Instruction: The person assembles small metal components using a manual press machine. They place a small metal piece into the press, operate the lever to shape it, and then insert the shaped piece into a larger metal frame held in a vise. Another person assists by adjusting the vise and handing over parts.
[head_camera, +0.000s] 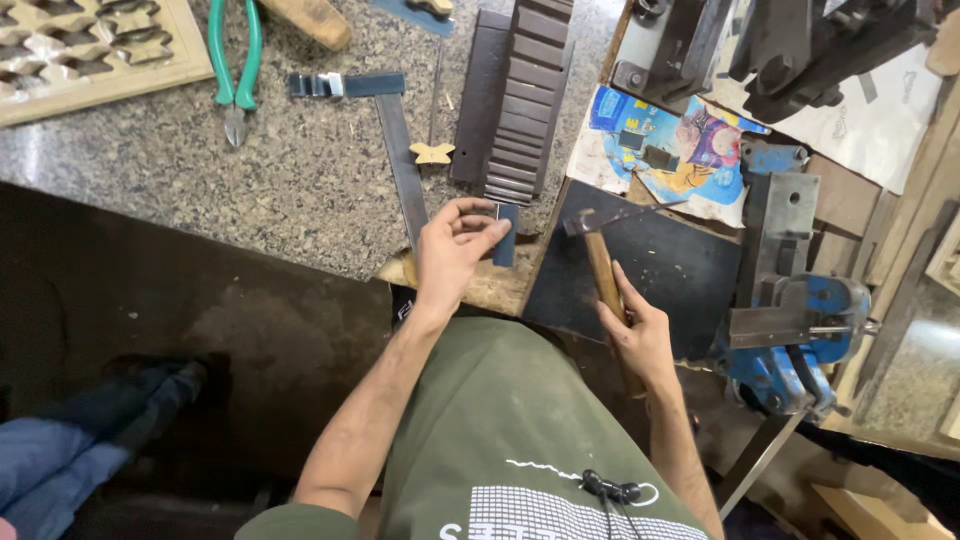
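Head view: left hand (452, 250) pinching a small dark flat metal piece (506, 234), right hand (640, 335) wrapped around a wooden-handled hammer (603, 272).

Speckled granite worktop (300, 170) left of grip, dark floor (200, 330) below it, blue vise (790, 330) bolted right.

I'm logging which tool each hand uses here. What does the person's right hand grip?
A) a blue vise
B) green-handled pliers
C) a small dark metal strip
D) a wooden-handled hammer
D: the right hand wraps the wooden handle of the hammer, while the left hand holds the dark strip.
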